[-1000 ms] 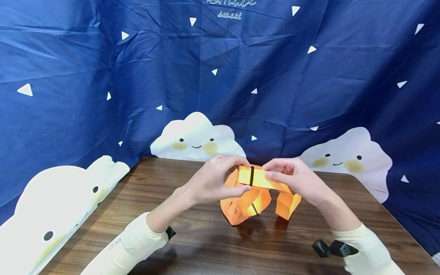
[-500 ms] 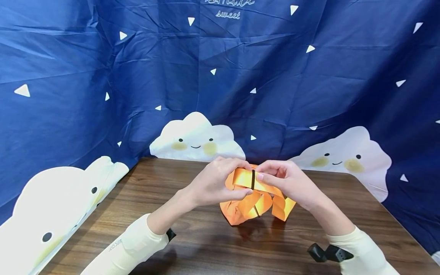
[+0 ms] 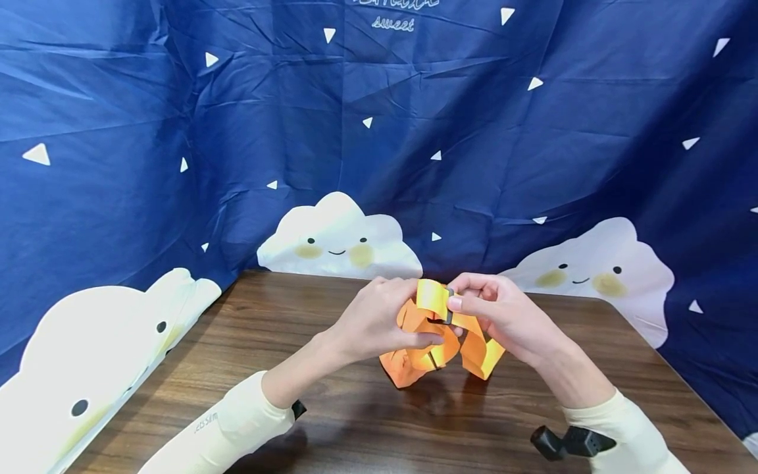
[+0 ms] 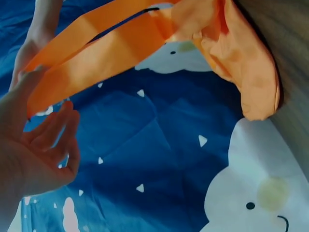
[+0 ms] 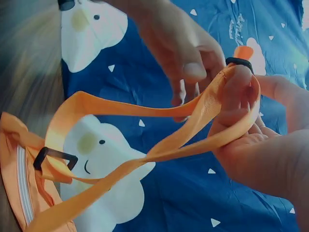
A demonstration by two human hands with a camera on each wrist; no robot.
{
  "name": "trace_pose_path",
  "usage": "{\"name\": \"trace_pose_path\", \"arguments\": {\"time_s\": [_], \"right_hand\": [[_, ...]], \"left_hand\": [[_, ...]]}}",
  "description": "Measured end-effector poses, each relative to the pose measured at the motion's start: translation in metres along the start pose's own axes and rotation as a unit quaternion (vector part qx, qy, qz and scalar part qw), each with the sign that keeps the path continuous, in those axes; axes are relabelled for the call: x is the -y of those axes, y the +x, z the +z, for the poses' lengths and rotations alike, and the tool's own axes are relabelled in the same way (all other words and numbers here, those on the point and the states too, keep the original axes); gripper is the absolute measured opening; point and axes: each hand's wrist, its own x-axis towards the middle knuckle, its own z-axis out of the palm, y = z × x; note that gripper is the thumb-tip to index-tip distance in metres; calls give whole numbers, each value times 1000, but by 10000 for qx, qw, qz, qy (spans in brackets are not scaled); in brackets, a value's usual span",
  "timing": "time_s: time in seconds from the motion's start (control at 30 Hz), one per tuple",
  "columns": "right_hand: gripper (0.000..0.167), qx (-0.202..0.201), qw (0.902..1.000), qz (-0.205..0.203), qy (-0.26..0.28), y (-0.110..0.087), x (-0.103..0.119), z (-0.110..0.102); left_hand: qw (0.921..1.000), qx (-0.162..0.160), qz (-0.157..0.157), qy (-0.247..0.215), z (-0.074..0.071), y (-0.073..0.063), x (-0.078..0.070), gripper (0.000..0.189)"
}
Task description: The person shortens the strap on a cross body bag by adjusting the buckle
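An orange webbing strap point(image 3: 431, 296) runs between both hands from an orange zippered bag point(image 5: 14, 159) on the table. My right hand point(image 3: 506, 316) pinches the strap at its black slide buckle point(image 5: 240, 64), thumb in front, and a small loop of strap stands up beyond the buckle. My left hand point(image 3: 379, 316) is just left of that loop, thumb and fingers apart around the strap; in the right wrist view its thumb point(image 5: 193, 70) is away from the webbing. A second black buckle point(image 5: 55, 157) sits lower on the strap, near the bag.
The brown wooden table point(image 3: 331, 421) lies under the hands and bag. A blue cloth point(image 3: 379, 158) with white triangles and smiling clouds hangs behind and at the sides. Each forearm has a cream sleeve point(image 3: 231, 415) and a black wrist device point(image 3: 571, 441).
The left fingers have come off the buckle's ends, where they were a half second ago. The buckle has turned and now sits at the right fingertips, with the strap bulging up beside it.
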Motion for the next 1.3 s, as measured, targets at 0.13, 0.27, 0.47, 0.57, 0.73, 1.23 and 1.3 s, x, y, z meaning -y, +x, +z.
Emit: {"name": "trace_pose_path", "arguments": {"time_s": [0.13, 0.27, 0.47, 0.57, 0.73, 1.23, 1.3], "right_hand": [[14, 309, 9982, -100, 501, 0, 1, -2], [15, 244, 9963, -82, 818, -1, 2, -4], [21, 228, 9898, -228, 1385, -4, 6, -9], [25, 340, 9845, -450, 1663, -5, 8, -12], [26, 313, 9838, -570, 1670, -4, 8, -16], [18, -423, 9925, -26, -1144, 8, -17, -10], [18, -238, 9936, -71, -1099, 8, -17, -10]], "left_hand": [[10000, -41, -42, 7, 4, -1, -2, 42], [9999, 44, -70, 109, 4, -2, -4, 38], [9961, 579, -124, 647, 6, -3, -2, 39], [9905, 865, -183, 1050, 9, -4, 0, 42], [9823, 1183, -337, 1410, 10, -5, 3, 43], [9981, -184, 302, 502, -2, -1, 4, 61], [9971, -244, 470, 545, -3, -1, 2, 55]]}}
